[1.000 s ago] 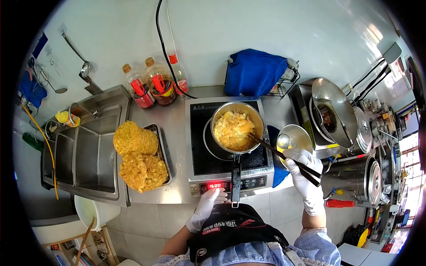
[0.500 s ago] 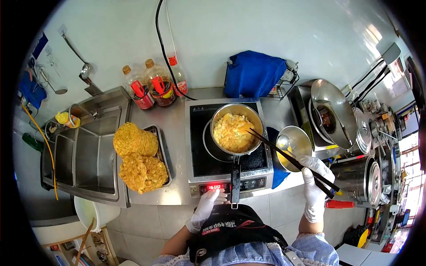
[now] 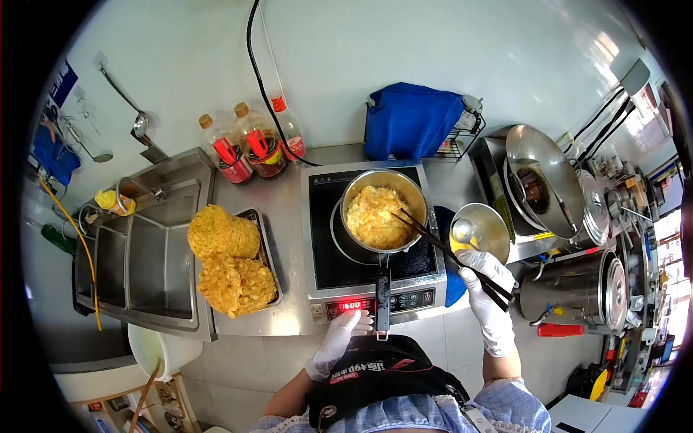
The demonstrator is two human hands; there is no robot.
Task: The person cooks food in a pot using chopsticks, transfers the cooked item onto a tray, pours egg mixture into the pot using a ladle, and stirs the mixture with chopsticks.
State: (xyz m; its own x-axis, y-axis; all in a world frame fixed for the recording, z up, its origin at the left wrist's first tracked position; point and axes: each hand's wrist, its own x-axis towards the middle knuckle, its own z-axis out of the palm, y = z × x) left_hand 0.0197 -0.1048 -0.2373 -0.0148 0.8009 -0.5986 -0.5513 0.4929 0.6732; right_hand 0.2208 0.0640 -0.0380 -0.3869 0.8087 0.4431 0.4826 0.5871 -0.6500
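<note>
My gloved right hand [image 3: 488, 278] is closed around a pair of long dark chopsticks [image 3: 442, 244]. Their tips reach into a saucepan [image 3: 413, 193] and touch the yellow scrambled egg [image 3: 375, 215] inside. The pan sits on an induction cooker [image 3: 328, 270], its black handle [image 3: 383, 292] pointing toward me. Fingers extended and holding nothing, my gloved left hand [image 3: 345, 333] is at the cooker's front panel, just left of the handle; I cannot tell whether it touches the panel. Just beyond my right hand stands a metal bowl [image 3: 491, 222] with yellow liquid residue inside.
Two golden fried-looking mounds [image 3: 229, 238] rest on a tray [image 3: 273, 270] at the left, near the sink [image 3: 155, 260]. Several bottles [image 3: 261, 144] stand by the wall. A blue cloth [image 3: 411, 123] covers a rack. A wok [image 3: 559, 151] and a large steel pot [image 3: 567, 292] are at the right.
My right hand has moved left, and the chopsticks now stand steeper, with their tips slightly left in the egg. My left hand stays by the panel. The view has shifted slightly.
</note>
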